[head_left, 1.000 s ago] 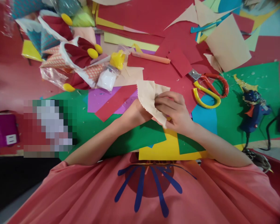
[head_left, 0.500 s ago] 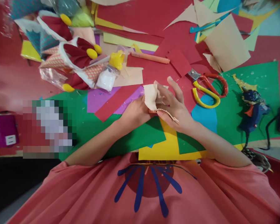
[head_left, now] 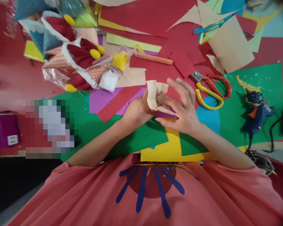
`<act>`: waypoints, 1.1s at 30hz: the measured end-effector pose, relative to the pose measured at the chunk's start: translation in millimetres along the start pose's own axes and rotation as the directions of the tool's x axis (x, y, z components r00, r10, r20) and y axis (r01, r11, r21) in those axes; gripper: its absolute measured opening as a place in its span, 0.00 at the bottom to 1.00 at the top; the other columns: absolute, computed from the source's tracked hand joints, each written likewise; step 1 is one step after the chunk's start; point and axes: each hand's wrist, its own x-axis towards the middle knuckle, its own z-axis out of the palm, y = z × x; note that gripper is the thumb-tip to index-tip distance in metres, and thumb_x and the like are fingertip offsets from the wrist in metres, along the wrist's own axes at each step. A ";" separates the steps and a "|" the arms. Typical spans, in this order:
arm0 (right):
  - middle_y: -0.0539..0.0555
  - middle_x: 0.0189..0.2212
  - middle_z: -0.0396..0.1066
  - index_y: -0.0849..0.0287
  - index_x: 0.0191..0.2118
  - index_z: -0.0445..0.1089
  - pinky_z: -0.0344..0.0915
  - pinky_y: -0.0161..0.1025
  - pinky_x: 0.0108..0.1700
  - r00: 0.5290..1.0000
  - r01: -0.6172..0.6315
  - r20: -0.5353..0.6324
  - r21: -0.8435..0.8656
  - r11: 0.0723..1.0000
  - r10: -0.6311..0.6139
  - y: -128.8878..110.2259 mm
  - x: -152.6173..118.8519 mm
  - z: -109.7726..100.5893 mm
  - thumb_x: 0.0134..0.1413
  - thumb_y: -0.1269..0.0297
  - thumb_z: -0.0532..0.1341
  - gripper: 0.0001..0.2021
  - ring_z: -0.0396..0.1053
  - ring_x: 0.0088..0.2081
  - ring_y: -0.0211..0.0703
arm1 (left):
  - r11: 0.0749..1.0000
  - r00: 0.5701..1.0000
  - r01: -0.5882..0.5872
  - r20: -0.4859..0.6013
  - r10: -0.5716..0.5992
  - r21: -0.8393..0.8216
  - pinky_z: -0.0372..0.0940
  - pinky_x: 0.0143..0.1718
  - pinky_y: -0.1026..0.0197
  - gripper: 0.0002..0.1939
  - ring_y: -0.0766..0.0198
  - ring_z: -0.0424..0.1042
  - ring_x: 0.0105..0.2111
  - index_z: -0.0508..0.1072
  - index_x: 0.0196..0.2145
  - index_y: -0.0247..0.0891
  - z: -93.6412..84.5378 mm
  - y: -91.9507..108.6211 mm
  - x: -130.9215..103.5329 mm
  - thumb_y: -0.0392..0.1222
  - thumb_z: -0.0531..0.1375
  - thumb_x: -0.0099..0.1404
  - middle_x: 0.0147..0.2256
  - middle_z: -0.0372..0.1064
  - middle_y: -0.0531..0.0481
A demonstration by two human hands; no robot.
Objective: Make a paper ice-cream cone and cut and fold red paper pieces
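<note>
My left hand (head_left: 135,111) is closed around a small beige piece with zigzag-cut edges (head_left: 152,94), perhaps felt or cloth, curled open at the top. A strip of orange shows along its lower edge. My right hand (head_left: 182,106) is on the piece's right side with its fingers spread and thumb apart. One of its fingers reaches to the piece's inner side; whether it touches cannot be made out. Just right of that hand lie scissors (head_left: 209,91) with one red and one yellow handle. Both hands are above a green sheet (head_left: 122,141).
Cone-shaped patterned pieces with white trim (head_left: 82,62) lie at the upper left, near small plastic bags (head_left: 109,80). A blue glue gun (head_left: 256,116) with a cord is at the right. Coloured sheets and beige scraps (head_left: 231,44) cover the back. A yellow sheet (head_left: 169,155) lies near my body.
My right hand has loosened from the beige piece, its thumb dropping away and its fingers spreading to the right. My left hand keeps its hold, and the piece stands more open.
</note>
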 end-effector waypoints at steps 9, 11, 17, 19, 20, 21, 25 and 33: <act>0.53 0.31 0.75 0.59 0.33 0.69 0.63 0.39 0.37 0.993 -0.117 0.044 0.168 0.979 0.112 -5.3 0.8 7.7 0.57 0.62 0.61 0.05 0.68 0.33 0.41 | 0.907 0.988 0.013 0.132 -0.075 0.421 0.59 0.24 0.64 0.16 0.58 0.76 0.33 0.66 0.48 0.33 -8.5 17.7 -0.9 0.37 0.56 0.62 0.39 0.75 0.42; 0.49 0.26 0.71 0.59 0.32 0.68 0.59 0.35 0.32 0.966 -0.256 0.108 0.279 0.926 0.235 -7.6 0.6 6.1 0.56 0.63 0.61 0.05 0.65 0.28 0.36 | 0.889 0.990 0.041 0.104 -0.098 0.456 0.57 0.23 0.64 0.18 0.58 0.76 0.34 0.64 0.50 0.33 -8.1 18.4 -1.2 0.38 0.57 0.62 0.40 0.74 0.42; 0.46 0.23 0.61 0.61 0.31 0.67 0.52 0.32 0.27 0.843 -0.538 0.355 0.567 0.623 0.405 -9.1 2.9 2.6 0.57 0.58 0.60 0.10 0.55 0.24 0.30 | 0.866 0.987 0.088 0.073 -0.142 0.492 0.60 0.25 0.63 0.19 0.56 0.76 0.34 0.60 0.51 0.33 -7.2 18.6 -1.1 0.34 0.55 0.62 0.36 0.73 0.44; 0.47 0.25 0.60 0.61 0.32 0.67 0.52 0.32 0.28 0.828 -0.561 0.407 0.615 0.554 0.386 -6.3 4.4 3.9 0.58 0.57 0.59 0.11 0.55 0.26 0.30 | 0.871 0.987 0.098 0.067 -0.147 0.482 0.61 0.25 0.63 0.16 0.56 0.76 0.35 0.61 0.49 0.33 -8.3 19.8 -0.9 0.36 0.55 0.63 0.36 0.73 0.44; 0.47 0.25 0.60 0.61 0.33 0.67 0.52 0.32 0.29 0.822 -0.570 0.431 0.637 0.519 0.373 -4.7 5.0 4.8 0.58 0.57 0.59 0.12 0.55 0.27 0.30 | 0.873 0.986 0.101 0.069 -0.151 0.477 0.62 0.26 0.63 0.14 0.56 0.76 0.35 0.61 0.48 0.34 -9.1 20.4 -0.8 0.36 0.54 0.64 0.35 0.73 0.44; 0.47 0.26 0.60 0.61 0.34 0.67 0.53 0.32 0.29 0.817 -0.576 0.450 0.658 0.485 0.360 -3.4 5.4 5.8 0.59 0.56 0.58 0.12 0.55 0.27 0.30 | 0.875 0.985 0.103 0.075 -0.157 0.473 0.62 0.26 0.63 0.12 0.56 0.76 0.35 0.62 0.46 0.35 -9.8 21.0 -0.7 0.37 0.54 0.64 0.35 0.72 0.45; 0.47 0.28 0.62 0.61 0.34 0.67 0.55 0.31 0.30 0.814 -0.580 0.485 0.702 0.412 0.319 -0.4 6.0 8.0 0.57 0.55 0.61 0.13 0.57 0.28 0.30 | 0.872 0.981 0.101 0.098 -0.167 0.479 0.63 0.27 0.64 0.12 0.56 0.76 0.37 0.62 0.46 0.36 -11.2 21.0 -0.7 0.36 0.54 0.64 0.35 0.72 0.45; 0.51 0.31 0.73 0.59 0.33 0.73 0.64 0.35 0.34 0.916 -0.400 0.189 0.498 0.769 0.354 -4.3 4.4 2.4 0.49 0.57 0.67 0.10 0.69 0.31 0.37 | 0.876 0.996 0.037 0.050 -0.070 0.481 0.60 0.24 0.64 0.15 0.57 0.76 0.35 0.63 0.50 0.35 -9.6 20.7 -2.2 0.35 0.50 0.66 0.35 0.73 0.44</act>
